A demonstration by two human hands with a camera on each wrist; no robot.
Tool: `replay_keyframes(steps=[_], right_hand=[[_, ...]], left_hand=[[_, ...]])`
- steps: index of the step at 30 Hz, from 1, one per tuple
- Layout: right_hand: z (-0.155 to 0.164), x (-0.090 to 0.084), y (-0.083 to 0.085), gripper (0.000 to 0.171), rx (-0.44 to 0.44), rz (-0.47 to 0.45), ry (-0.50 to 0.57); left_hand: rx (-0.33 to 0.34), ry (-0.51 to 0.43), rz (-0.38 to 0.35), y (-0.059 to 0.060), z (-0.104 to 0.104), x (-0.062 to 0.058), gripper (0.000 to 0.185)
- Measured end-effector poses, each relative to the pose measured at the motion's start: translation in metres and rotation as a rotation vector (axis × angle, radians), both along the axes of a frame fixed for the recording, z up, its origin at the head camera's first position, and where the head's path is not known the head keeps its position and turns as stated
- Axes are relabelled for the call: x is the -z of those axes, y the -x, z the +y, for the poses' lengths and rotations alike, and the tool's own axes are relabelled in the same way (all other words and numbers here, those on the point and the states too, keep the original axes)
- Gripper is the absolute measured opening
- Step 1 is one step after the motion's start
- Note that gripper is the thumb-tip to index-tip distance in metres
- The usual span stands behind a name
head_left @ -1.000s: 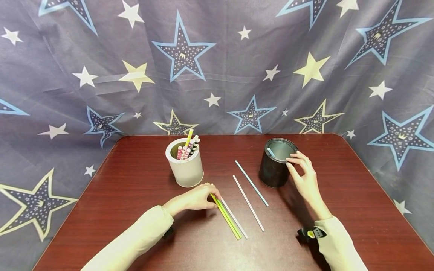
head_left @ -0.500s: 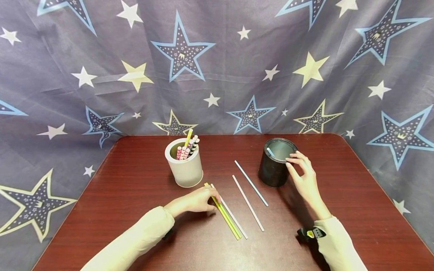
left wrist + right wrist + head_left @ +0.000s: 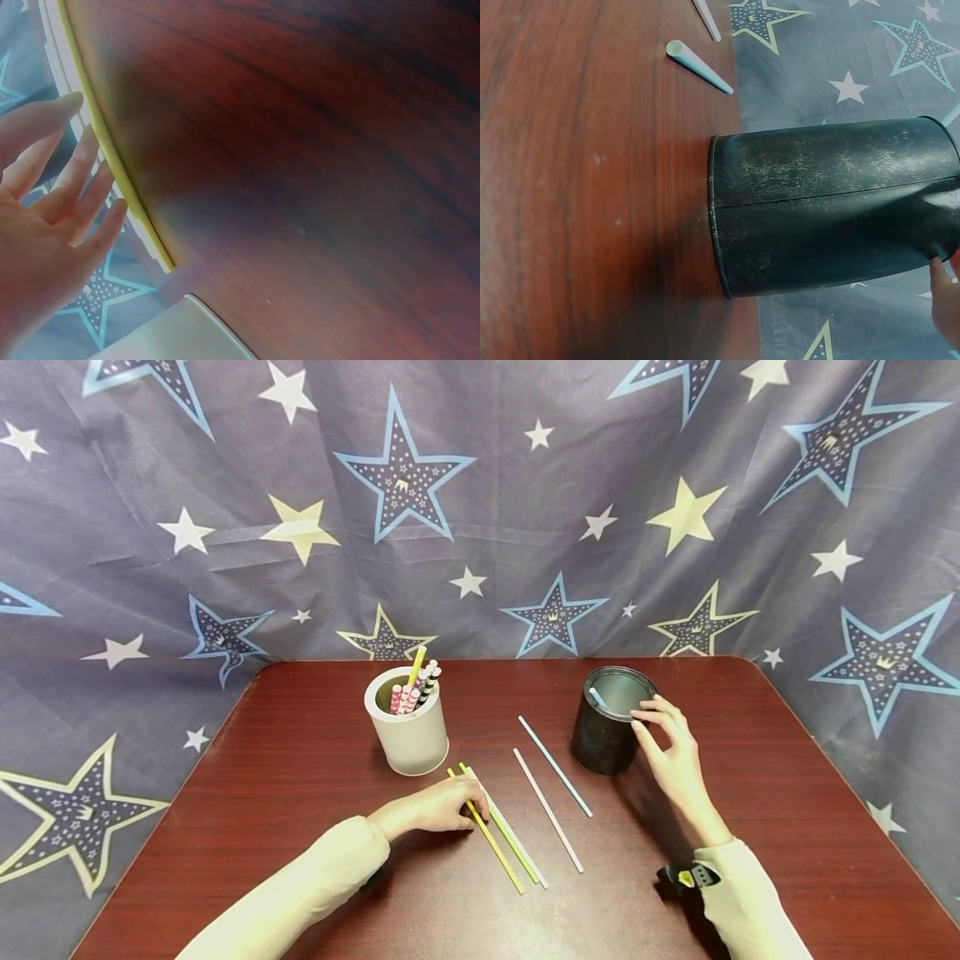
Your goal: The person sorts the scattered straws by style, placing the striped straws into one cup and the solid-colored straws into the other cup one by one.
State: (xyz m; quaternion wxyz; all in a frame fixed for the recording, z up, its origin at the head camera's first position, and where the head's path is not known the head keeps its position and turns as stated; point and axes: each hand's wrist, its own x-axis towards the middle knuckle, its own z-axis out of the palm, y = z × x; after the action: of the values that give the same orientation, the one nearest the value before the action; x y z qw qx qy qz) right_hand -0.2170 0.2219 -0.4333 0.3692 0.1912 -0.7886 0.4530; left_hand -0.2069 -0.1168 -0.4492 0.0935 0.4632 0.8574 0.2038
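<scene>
In the head view my left hand (image 3: 446,804) is low over the table, its thumb and curled fingers on either side of a yellow straw (image 3: 498,852). In the left wrist view the thumb tip is right at the yellow straw (image 3: 104,142), hiding the index fingertip. A green straw (image 3: 519,847) and a white straw (image 3: 511,828) lie close beside it, partly under the fingers. My right hand (image 3: 675,756) holds the near right rim of a black can (image 3: 603,739), thumb against the outside. A light blue straw (image 3: 597,697) leans inside the can.
A white cup (image 3: 410,743) with several patterned straws (image 3: 408,697) stands at the back left. A pale pink straw (image 3: 547,810) and a light blue straw (image 3: 555,767) lie between the hands. Behind the brown table (image 3: 300,735) hangs a star-patterned curtain (image 3: 480,460).
The yellow straw has moved slightly left, away from the green one, which has shifted right against the white straw. My right hand and the black can stay in place.
</scene>
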Motion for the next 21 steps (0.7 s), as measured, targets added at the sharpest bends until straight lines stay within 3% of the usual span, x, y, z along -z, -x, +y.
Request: replay_keyframes(steps=[21], right_hand=[[-0.0049,-0.0075,-0.0045,0.023,0.016,-0.009,0.004]], left_hand=[[0.009,0.074,0.039,0.0004,0.0028,0.0043,0.013]])
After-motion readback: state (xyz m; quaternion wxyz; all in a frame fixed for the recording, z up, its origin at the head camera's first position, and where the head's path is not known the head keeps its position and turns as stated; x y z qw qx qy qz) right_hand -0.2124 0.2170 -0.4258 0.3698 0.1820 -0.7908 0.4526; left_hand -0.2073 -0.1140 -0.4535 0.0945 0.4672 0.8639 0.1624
